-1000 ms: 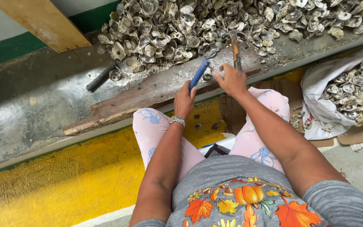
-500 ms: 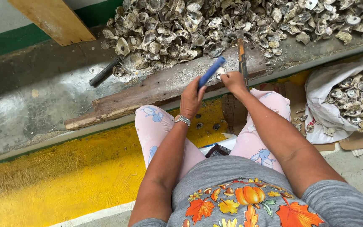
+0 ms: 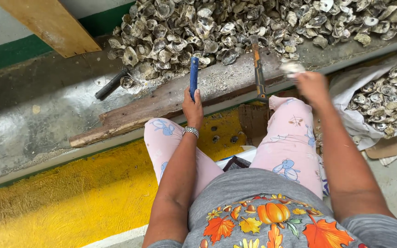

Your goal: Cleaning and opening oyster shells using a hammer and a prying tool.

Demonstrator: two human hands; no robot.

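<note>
- The left hand (image 3: 192,108) is clenching its fingers around a blue-handled shucking knife (image 3: 193,77), holding it upright against the weathered wooden plank (image 3: 161,103) on the concrete desk (image 3: 33,115); the blade end cannot be made out, so a slip toward the pink-trousered knee (image 3: 161,133) just below looks possible
- The right hand (image 3: 312,85) is blurring beside the right knee, gripping a pale oyster shell (image 3: 292,68) in its fingers; how firmly cannot be told, and a loose hold could be letting the shell drop short of the white sack of shells (image 3: 382,103) nearby
- An orange-handled hammer (image 3: 257,69) is lying across the plank with its handle overhanging the desk edge, close to the moving right arm; a brush from that arm could be knocking it onto the leg or floor
- The oyster pile (image 3: 253,23) is crowding the plank, so loose shells may be sliding into the working spot
- A dark tool (image 3: 111,85) is resting apart at the pile's left edge
</note>
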